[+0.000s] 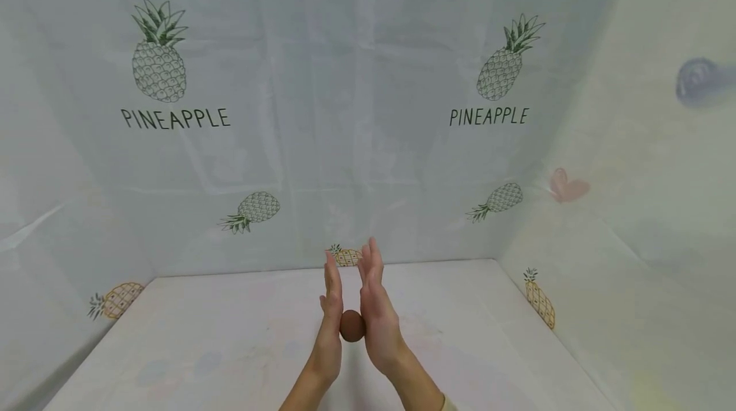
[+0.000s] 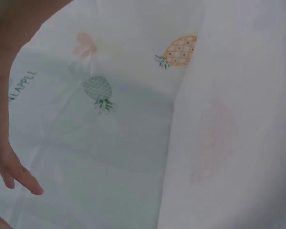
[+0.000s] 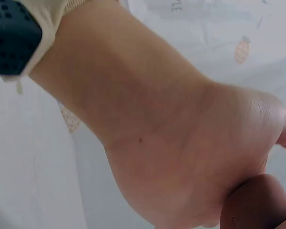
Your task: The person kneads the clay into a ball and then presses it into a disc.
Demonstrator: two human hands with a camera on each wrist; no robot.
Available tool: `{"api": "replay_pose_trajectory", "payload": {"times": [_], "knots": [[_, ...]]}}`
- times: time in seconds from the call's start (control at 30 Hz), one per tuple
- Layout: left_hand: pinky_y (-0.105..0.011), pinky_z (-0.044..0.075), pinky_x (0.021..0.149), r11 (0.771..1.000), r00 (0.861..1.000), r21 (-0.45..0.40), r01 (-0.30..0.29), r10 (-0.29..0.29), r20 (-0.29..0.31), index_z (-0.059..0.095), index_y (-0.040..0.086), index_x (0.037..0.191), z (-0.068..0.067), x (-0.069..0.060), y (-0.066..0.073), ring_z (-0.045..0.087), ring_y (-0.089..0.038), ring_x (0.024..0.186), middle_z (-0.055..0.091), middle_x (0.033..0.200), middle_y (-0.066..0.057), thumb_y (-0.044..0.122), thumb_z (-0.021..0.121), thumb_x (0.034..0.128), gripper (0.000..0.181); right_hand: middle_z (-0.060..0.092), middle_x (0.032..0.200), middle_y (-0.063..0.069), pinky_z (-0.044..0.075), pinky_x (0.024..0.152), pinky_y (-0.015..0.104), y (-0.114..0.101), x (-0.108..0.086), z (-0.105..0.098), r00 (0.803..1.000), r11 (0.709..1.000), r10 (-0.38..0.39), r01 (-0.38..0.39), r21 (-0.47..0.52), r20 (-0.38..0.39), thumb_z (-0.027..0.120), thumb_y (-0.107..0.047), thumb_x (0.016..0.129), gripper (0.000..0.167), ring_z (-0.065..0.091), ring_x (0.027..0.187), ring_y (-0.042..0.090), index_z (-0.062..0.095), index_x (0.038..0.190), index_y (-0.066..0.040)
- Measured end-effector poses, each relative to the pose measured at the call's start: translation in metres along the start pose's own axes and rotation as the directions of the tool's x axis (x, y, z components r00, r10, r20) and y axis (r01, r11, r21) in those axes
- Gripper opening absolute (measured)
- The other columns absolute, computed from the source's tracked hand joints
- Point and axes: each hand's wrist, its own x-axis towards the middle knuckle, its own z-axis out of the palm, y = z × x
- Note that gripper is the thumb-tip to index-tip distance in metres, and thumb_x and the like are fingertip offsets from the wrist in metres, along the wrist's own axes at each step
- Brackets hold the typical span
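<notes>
A smooth brown ball (image 1: 352, 326) sits between the two palms, above the white table; its material is hard to tell. My left hand (image 1: 330, 328) presses it from the left, fingers straight and pointing away from me. From the other side my right hand (image 1: 379, 321) presses with its palm, its fingers also extended. In the right wrist view the ball (image 3: 255, 204) touches the palm of the right hand (image 3: 186, 152). Only a dark sliver of the ball shows at the left edge of the left wrist view, beside part of a hand.
A white cloth-covered table (image 1: 218, 334) lies below the hands. Behind it hangs a pale sheet (image 1: 368, 142) printed with pineapples, and similar sheets rise at the left and right sides. A dark perforated device (image 3: 14, 38) is worn at the right cuff.
</notes>
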Motion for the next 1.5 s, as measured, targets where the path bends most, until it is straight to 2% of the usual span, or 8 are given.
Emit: {"api": "replay_pose_trajectory", "payload": {"times": [0.3,0.57,0.63,0.7,0.9,1.1,1.2,1.5], "knots": [[-0.07,-0.027,0.116,0.993,0.992,-0.119,-0.024,0.039,0.122,-0.015,0.039,0.168,0.014,-0.005,0.025,-0.029,-0.006,0.157,-0.024,0.173,0.024,0.037,0.0,0.1137,0.057,-0.013,0.176,-0.012,-0.014,0.122,0.071,0.011,0.008,-0.013,0.994,0.99,-0.049,0.035,-0.133,-0.102,0.014,-0.045,0.115,0.058,-0.015,0.162,0.021,-0.008,0.169,-0.043],[-0.048,-0.016,0.122,0.99,0.999,-0.136,-0.036,0.041,0.034,-0.014,0.042,0.167,0.002,-0.004,0.029,-0.012,-0.009,0.16,-0.02,0.174,0.022,0.037,-0.001,0.1132,0.056,-0.013,0.176,-0.011,-0.012,0.123,0.072,0.028,0.006,-0.007,0.994,0.984,0.107,-0.109,-0.141,-0.022,0.013,-0.053,0.115,0.057,-0.01,0.164,0.029,-0.009,0.167,-0.047],[-0.05,-0.016,0.122,0.99,0.999,-0.135,-0.043,0.045,0.011,-0.013,0.043,0.167,-0.004,-0.002,0.03,-0.013,-0.01,0.16,-0.02,0.174,0.021,0.039,-0.001,0.1131,0.056,-0.011,0.177,-0.011,-0.01,0.124,0.072,0.027,0.004,-0.001,0.99,0.981,0.141,-0.14,-0.133,0.002,0.013,-0.054,0.114,0.057,-0.006,0.164,0.03,-0.009,0.167,-0.047],[-0.06,-0.022,0.121,0.991,0.999,-0.124,-0.049,0.049,-0.004,-0.014,0.044,0.167,-0.01,0.0,0.03,-0.027,-0.009,0.159,-0.022,0.174,0.02,0.041,-0.001,0.1127,0.056,-0.009,0.177,-0.011,-0.008,0.125,0.07,0.024,0.001,0.005,0.986,0.98,0.165,-0.161,-0.115,0.031,0.012,-0.056,0.114,0.057,-0.004,0.165,0.031,-0.008,0.167,-0.049],[-0.067,-0.025,0.119,0.996,0.999,-0.088,-0.024,0.02,-0.051,-0.015,0.041,0.168,-0.023,0.007,0.018,-0.03,-0.011,0.158,-0.024,0.172,0.022,0.047,0.002,0.1119,0.059,-0.009,0.177,-0.01,-0.005,0.126,0.071,0.006,-0.006,0.018,0.977,0.98,0.192,-0.186,-0.067,0.096,0.01,-0.058,0.113,0.053,-0.007,0.165,0.031,-0.008,0.164,-0.057],[-0.066,-0.03,0.117,0.998,0.998,-0.047,0.029,-0.032,-0.055,-0.013,0.049,0.166,-0.018,0.007,0.004,-0.03,-0.015,0.158,-0.024,0.172,0.021,0.05,0.002,0.1117,0.056,-0.008,0.177,-0.01,-0.012,0.124,0.07,-0.007,-0.006,0.014,0.99,0.994,0.108,-0.106,-0.027,0.093,0.009,-0.053,0.114,0.059,-0.008,0.165,0.025,-0.011,0.169,-0.042],[-0.064,-0.031,0.117,0.999,0.999,-0.028,0.029,-0.03,-0.031,-0.013,0.043,0.167,-0.009,0.004,0.004,-0.029,-0.015,0.158,-0.023,0.173,0.017,0.046,0.002,0.113,0.057,-0.01,0.177,-0.007,-0.015,0.124,0.068,-0.009,-0.004,0.008,0.995,0.999,0.052,-0.052,-0.002,0.089,0.007,-0.05,0.115,0.058,-0.01,0.164,0.024,-0.011,0.169,-0.041],[-0.063,-0.032,0.116,0.997,0.992,-0.073,-0.033,0.041,0.117,-0.017,0.037,0.168,0.015,-0.005,0.015,-0.028,-0.004,0.158,-0.027,0.172,0.021,0.033,0.002,0.1142,0.057,-0.014,0.176,-0.007,-0.018,0.123,0.067,-0.003,0.005,-0.016,0.999,0.999,-0.033,0.033,-0.026,-0.024,0.008,-0.05,0.115,0.059,-0.015,0.163,0.027,-0.014,0.169,-0.039]]}}
